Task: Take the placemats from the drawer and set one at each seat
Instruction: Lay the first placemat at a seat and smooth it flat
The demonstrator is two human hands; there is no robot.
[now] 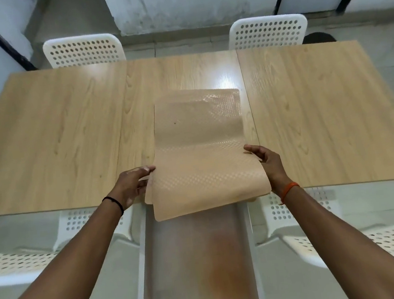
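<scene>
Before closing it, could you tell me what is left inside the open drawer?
The drawer shows only a bare, orange-stained bottom; its far end is hidden beneath the placemats held by both hands.

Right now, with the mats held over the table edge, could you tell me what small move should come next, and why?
Probably peel one mat off. The beige dimpled placemats look stacked, both hands, left hand and right hand, grip their sides, the far end rests on the light wooden table, and no white perforated chair has a mat yet.

We saw a long, light wood-grain table (55,141) carrying the far end of a stack of beige, dimpled rubbery placemats (199,134) at its middle.
</scene>
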